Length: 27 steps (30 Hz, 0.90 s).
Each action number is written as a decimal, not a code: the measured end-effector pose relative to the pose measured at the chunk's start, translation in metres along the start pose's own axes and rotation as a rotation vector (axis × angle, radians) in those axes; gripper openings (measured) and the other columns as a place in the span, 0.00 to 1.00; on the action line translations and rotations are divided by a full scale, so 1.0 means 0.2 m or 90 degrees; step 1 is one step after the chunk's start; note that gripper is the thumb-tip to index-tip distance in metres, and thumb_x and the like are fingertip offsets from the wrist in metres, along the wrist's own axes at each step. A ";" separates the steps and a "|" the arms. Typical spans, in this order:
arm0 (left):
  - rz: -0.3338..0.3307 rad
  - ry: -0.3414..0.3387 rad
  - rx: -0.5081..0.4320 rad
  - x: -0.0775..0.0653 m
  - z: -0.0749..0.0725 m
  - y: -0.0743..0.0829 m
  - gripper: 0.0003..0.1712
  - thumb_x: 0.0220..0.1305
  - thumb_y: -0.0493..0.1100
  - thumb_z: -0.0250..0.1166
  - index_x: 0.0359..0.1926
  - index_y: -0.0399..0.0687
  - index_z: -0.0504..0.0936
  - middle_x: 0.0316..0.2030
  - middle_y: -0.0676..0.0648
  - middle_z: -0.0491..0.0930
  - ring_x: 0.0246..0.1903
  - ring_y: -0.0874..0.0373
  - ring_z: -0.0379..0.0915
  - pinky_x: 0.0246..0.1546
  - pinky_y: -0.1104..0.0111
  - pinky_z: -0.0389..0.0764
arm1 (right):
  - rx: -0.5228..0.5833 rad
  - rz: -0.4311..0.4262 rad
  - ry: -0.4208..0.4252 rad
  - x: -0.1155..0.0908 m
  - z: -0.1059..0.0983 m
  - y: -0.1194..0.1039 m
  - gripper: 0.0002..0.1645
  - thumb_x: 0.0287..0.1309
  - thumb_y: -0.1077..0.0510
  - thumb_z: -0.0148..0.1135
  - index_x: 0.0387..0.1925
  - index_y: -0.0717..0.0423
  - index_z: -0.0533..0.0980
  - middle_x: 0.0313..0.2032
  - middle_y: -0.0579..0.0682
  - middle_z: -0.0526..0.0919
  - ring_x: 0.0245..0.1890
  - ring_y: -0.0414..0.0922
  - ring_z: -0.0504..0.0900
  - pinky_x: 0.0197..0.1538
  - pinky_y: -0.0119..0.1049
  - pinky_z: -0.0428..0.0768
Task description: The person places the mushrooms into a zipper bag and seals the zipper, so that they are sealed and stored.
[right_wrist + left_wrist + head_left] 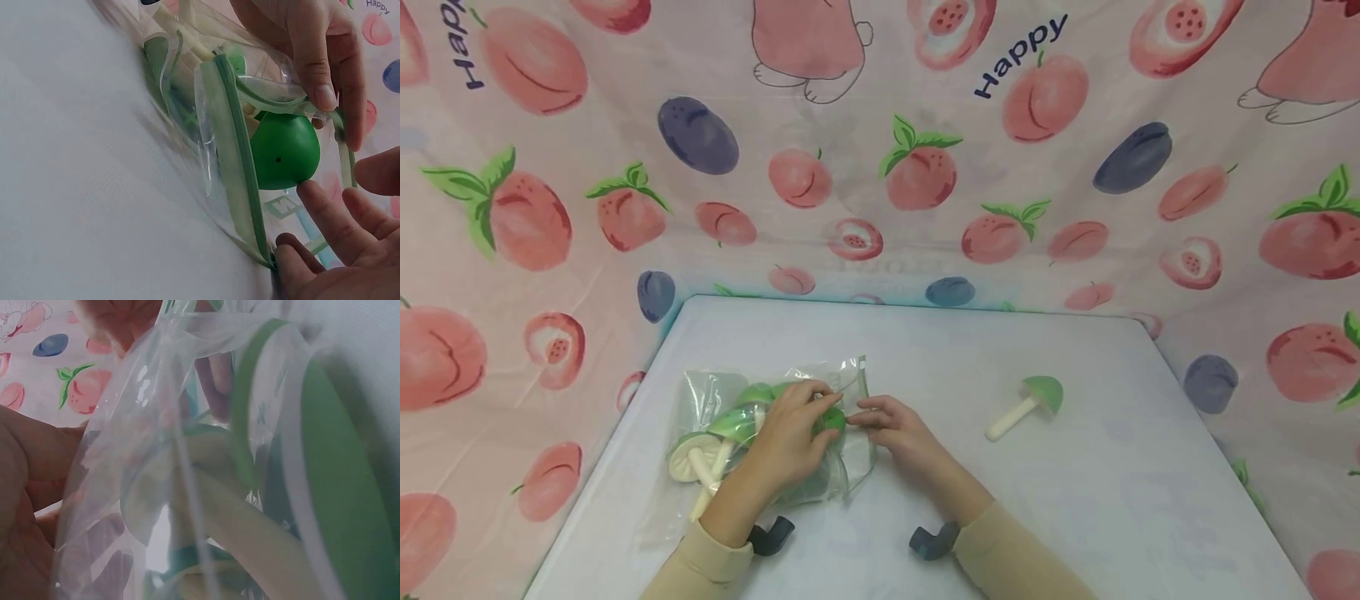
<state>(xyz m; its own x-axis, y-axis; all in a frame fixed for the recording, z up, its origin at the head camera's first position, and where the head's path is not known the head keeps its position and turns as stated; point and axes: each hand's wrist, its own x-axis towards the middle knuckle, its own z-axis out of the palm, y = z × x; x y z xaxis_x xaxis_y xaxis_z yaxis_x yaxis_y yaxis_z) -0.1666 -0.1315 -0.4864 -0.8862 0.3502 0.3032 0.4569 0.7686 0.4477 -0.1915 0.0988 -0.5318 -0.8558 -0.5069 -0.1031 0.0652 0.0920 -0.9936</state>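
A clear zip bag (707,387) with a green zip edge lies on the table, several green-capped toy mushrooms (694,458) inside it. My left hand (793,433) is over the bag and pinches the upper edge of its open mouth, as the right wrist view shows. At that mouth sits a bright green rounded piece (286,153) with a small dark dot. My right hand (898,433) reaches in from the right, its extended fingertips touching the underside of this piece. Through the plastic, the left wrist view shows a pale stem (244,525) and a large green cap (350,481).
One loose green-capped mushroom (1043,396) lies on the white table (1112,500), right of my hands. Dark wrist mounts (934,542) sit at both sleeves. A fruit-patterned curtain (865,183) stands behind the table and along its sides.
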 end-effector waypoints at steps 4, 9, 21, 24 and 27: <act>0.001 0.001 0.000 0.00 0.00 0.00 0.31 0.60 0.40 0.81 0.65 0.46 0.85 0.60 0.48 0.80 0.64 0.48 0.75 0.68 0.47 0.76 | 0.024 0.020 0.009 0.00 0.01 -0.02 0.33 0.70 0.69 0.52 0.75 0.65 0.65 0.67 0.68 0.81 0.73 0.63 0.77 0.78 0.55 0.72; -0.002 0.000 -0.001 0.00 0.00 0.00 0.31 0.60 0.40 0.81 0.65 0.46 0.86 0.60 0.48 0.80 0.63 0.48 0.76 0.67 0.47 0.77 | 0.040 0.032 0.019 0.01 0.02 -0.04 0.34 0.69 0.70 0.51 0.75 0.66 0.64 0.67 0.68 0.81 0.75 0.62 0.75 0.80 0.57 0.70; 0.003 -0.002 0.006 0.01 -0.01 0.01 0.31 0.60 0.39 0.81 0.65 0.43 0.85 0.60 0.47 0.81 0.61 0.48 0.76 0.64 0.47 0.78 | 0.045 0.034 -0.034 0.01 0.05 -0.03 0.40 0.61 0.71 0.49 0.77 0.66 0.62 0.67 0.69 0.81 0.79 0.63 0.67 0.82 0.69 0.49; 0.003 -0.003 0.010 0.01 0.00 0.00 0.31 0.61 0.38 0.80 0.65 0.43 0.85 0.60 0.48 0.81 0.60 0.48 0.76 0.64 0.47 0.78 | 0.047 0.043 -0.052 0.01 0.05 -0.02 0.42 0.58 0.71 0.49 0.77 0.64 0.63 0.67 0.68 0.81 0.80 0.63 0.66 0.82 0.72 0.43; 0.002 -0.002 0.014 0.01 0.00 0.00 0.31 0.61 0.38 0.80 0.65 0.44 0.85 0.60 0.48 0.81 0.61 0.48 0.76 0.64 0.47 0.78 | 0.040 0.045 -0.058 0.01 0.04 0.00 0.44 0.57 0.72 0.50 0.78 0.62 0.64 0.67 0.66 0.82 0.81 0.62 0.64 0.82 0.73 0.41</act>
<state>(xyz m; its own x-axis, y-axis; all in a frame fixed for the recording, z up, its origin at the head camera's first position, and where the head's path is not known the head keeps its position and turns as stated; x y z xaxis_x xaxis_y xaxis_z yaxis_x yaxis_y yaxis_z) -0.1681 -0.1313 -0.4861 -0.8851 0.3547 0.3012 0.4579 0.7793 0.4279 -0.1890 0.0907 -0.5317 -0.7981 -0.5769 -0.1741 0.1587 0.0774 -0.9843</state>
